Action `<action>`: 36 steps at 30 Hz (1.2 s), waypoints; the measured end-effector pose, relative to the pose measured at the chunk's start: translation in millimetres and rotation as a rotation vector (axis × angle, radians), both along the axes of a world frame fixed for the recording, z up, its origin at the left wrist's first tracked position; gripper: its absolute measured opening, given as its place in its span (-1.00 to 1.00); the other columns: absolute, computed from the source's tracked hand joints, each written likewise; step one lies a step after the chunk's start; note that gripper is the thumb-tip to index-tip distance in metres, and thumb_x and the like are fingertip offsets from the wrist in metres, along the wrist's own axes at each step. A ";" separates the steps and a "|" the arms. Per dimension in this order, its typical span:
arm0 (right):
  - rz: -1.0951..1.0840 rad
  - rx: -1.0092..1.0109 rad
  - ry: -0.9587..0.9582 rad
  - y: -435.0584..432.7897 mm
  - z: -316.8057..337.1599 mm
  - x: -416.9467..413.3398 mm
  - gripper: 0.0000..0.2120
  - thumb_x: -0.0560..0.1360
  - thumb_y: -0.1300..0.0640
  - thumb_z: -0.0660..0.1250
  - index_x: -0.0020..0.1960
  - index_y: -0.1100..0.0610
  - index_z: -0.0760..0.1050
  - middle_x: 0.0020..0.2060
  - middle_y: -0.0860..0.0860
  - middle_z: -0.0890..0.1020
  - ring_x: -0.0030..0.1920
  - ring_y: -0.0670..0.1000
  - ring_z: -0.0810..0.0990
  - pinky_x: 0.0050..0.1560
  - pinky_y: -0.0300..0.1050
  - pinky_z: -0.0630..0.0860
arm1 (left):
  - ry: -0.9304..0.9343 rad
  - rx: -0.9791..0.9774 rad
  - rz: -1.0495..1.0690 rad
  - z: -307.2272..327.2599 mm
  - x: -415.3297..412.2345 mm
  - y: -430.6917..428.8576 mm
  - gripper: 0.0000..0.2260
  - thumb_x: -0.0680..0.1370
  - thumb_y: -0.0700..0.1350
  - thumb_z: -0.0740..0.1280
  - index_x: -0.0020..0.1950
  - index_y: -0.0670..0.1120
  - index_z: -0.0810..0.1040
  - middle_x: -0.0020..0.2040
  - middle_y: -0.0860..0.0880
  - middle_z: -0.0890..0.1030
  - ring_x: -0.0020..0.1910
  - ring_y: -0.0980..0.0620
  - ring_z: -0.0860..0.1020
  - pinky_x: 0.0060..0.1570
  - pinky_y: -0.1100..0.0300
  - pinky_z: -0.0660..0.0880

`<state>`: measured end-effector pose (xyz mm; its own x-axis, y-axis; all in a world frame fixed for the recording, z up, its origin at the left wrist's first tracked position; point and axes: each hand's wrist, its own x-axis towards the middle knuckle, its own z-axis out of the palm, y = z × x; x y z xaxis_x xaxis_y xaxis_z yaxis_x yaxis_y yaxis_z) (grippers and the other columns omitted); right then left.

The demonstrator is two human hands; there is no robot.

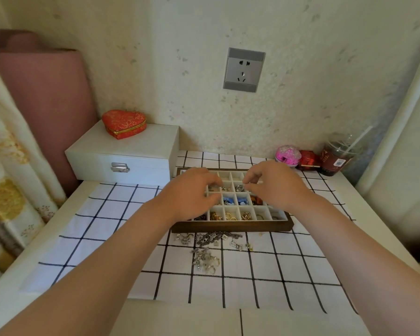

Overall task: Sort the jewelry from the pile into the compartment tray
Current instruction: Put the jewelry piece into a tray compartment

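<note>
hands: our left hand (192, 192) and right hand (274, 187) over the compartment tray (230, 226), fingers curled; grip we cannot tell | jewelry pile (210, 241) on desk (22, 280), beside tray's near rim, toward us; left hand nearer

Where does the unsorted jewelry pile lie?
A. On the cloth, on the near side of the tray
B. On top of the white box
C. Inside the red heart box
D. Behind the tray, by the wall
A: the pile lies spread on the checked cloth, just in front of the tray wall that is nearest the person.
</note>
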<state>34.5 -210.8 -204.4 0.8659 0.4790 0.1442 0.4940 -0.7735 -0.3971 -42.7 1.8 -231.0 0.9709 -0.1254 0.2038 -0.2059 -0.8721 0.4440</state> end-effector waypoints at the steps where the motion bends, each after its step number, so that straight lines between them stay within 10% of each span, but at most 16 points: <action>1: 0.046 0.008 0.015 1.2 2.5 -9.5 -0.92 0.50 0.05 0.45 -0.09 -0.13 0.64 -0.19 -0.22 0.63 -0.12 -0.22 0.59 -0.11 -0.25 0.50 | -0.022 0.020 -0.011 0.4 -5.1 0.0 -0.76 0.54 0.10 0.34 0.20 0.15 0.56 0.04 0.14 0.53 0.06 0.14 0.45 0.08 0.09 0.49; 17: 0.307 -0.440 0.163 -0.1 0.5 -82.2 -0.84 0.49 -0.01 0.46 0.07 -0.10 0.69 -0.22 -0.26 0.59 -0.23 -0.27 0.49 -0.17 -0.33 0.44 | -0.141 0.236 -0.226 -16.7 -75.7 -16.1 -0.81 0.52 0.00 0.39 0.13 0.12 0.63 -0.03 0.11 0.58 -0.02 0.09 0.48 -0.06 0.22 0.35; 27: 0.285 -0.360 0.242 -7.4 -0.7 -83.8 -0.94 0.47 0.00 0.47 -0.07 -0.07 0.68 -0.29 -0.25 0.60 -0.22 -0.23 0.56 -0.09 -0.21 0.57 | 0.007 0.196 -0.189 -12.3 -80.0 -30.5 -0.77 0.60 0.03 0.26 0.23 0.17 0.59 0.06 0.19 0.59 -0.02 0.24 0.48 -0.09 0.31 0.41; 36: 0.145 0.112 0.504 -4.7 2.2 -81.8 -0.95 0.38 0.14 0.58 -0.19 0.04 0.72 -0.42 -0.16 0.64 -0.40 -0.26 0.54 -0.31 -0.32 0.48 | 0.190 -0.322 -0.112 -3.0 -76.0 -39.1 -0.83 0.49 -0.01 0.48 0.05 0.10 0.59 -0.09 0.16 0.66 -0.35 0.36 0.49 -0.31 0.45 0.35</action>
